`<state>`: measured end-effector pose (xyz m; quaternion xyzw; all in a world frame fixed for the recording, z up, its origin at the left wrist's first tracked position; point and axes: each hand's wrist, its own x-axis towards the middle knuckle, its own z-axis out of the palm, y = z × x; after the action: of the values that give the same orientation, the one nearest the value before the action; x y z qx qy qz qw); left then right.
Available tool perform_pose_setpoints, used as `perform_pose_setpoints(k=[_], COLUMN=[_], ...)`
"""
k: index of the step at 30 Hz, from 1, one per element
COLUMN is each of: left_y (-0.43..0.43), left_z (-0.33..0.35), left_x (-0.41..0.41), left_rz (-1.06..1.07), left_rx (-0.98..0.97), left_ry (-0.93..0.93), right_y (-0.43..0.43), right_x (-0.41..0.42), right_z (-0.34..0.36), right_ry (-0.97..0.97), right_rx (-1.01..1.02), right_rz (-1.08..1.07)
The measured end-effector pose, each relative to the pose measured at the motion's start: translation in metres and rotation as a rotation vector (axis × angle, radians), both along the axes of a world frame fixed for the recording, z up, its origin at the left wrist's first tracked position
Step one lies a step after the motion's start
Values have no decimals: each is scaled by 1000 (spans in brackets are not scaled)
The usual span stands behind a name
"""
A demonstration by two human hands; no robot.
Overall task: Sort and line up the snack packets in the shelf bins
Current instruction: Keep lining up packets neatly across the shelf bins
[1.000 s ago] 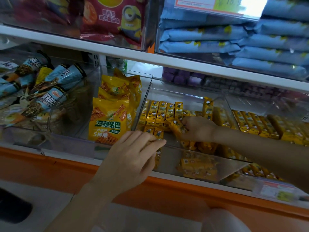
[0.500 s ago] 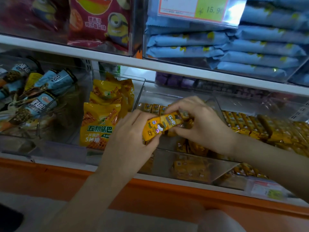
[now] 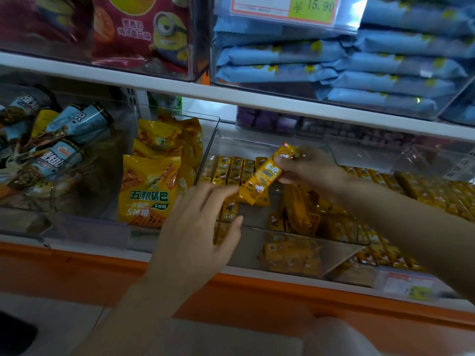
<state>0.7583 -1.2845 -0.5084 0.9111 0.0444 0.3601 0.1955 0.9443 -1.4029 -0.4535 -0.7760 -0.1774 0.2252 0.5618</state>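
1. Small yellow packet (image 3: pixel 264 177), gripped by both hands half a second ago, now pinched at its upper end by the right hand (image 3: pixel 311 168) alone; tilted, raised above the middle bin (image 3: pixel 334 240).
2. Left hand (image 3: pixel 198 227) released, fingers loosely spread, holding nothing; fingertips just beside the packet's lower end, contact impossible to tell.
3. Likely meaning: packet turned to the wanted facing and ready for setting down, left hand free for steadying or for the next one.
4. Inside the middle bin: a neat row (image 3: pixel 232 170) of the same packets standing along the back left, a loose heap (image 3: pixel 302 211) lying at odd angles toward the front right. Judged roughly halfway through this bin, with the heap not yet lined up.
5. Bin to the left: larger yellow bags (image 3: pixel 147 191), upright, one behind another. Further left: cone-shaped wrappers (image 3: pixel 61 142), jumbled.
6. Bin to the right: more yellow packets (image 3: pixel 442 199) in rows.
7. Upper shelf: stacked blue packs (image 3: pixel 321 56) in a clear bin, red bags (image 3: pixel 144 29) beside them.
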Motion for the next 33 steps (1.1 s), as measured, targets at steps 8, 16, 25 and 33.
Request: perform_pose_setpoints(k=[8,16,25,33], left_y=[3,8,12,5], left_z=[-14,-17,-8,2], left_x=[-16,-19,-14,-5], left_rz=[-58,-125,-178,-254], left_rx=[220,220,266,305], left_ry=[12,-11,11,56], right_y=[21,41,30,-19], right_x=[0,-4,0,3], right_z=[-47,-67,-58,-31], right_ry=[-84,-407,-684,-460], right_rx=[-503,-832,-877,-840], right_rz=[319,493,659,949])
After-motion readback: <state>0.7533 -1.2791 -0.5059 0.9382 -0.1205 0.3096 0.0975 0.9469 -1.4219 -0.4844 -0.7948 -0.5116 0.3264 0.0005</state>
